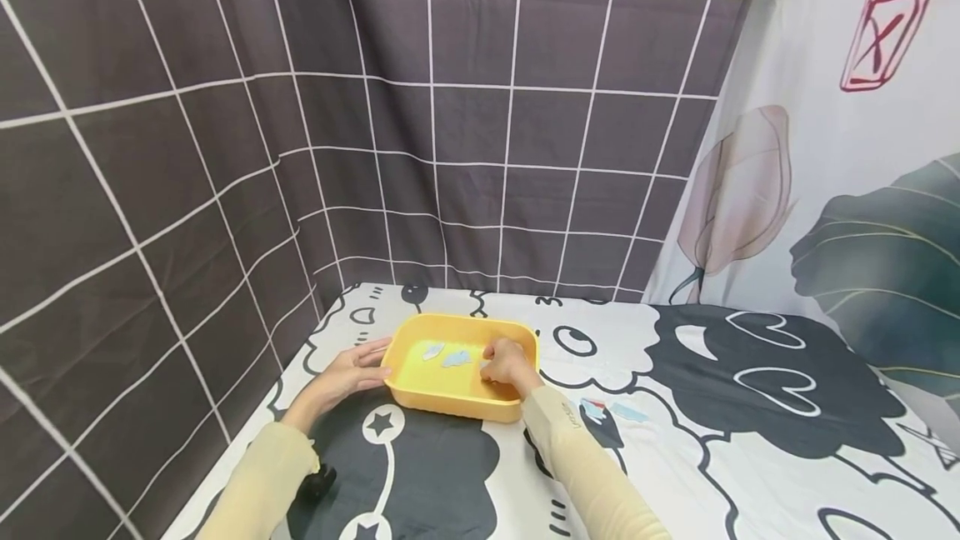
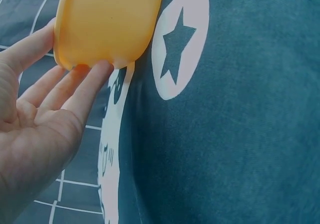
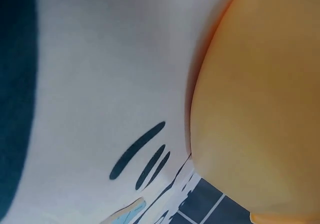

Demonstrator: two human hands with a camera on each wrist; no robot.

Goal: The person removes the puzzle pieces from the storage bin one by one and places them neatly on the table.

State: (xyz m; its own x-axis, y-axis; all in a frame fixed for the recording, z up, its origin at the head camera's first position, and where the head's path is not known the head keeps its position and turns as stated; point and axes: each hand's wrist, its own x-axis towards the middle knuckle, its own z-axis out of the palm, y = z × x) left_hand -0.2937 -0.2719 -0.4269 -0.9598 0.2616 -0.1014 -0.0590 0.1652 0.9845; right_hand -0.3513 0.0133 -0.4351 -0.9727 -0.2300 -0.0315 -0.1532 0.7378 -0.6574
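A yellow plastic bin with rounded corners stands on the patterned cloth. My left hand holds its left end, the thumb at the rim; in the left wrist view the fingers press against the outside of the wall. My right hand reaches down inside the bin's right part. Its fingers are curled, and a small light blue scrap shows at their tips, partly hidden by them. Two other light blue scraps, one in the middle and one farther left, lie on the bin's floor.
Right of the bin, on the cloth, lie a blue scrap with some red and a plain light blue scrap. A dark gridded curtain hangs behind and at the left. At the right hangs a white curtain with plant prints.
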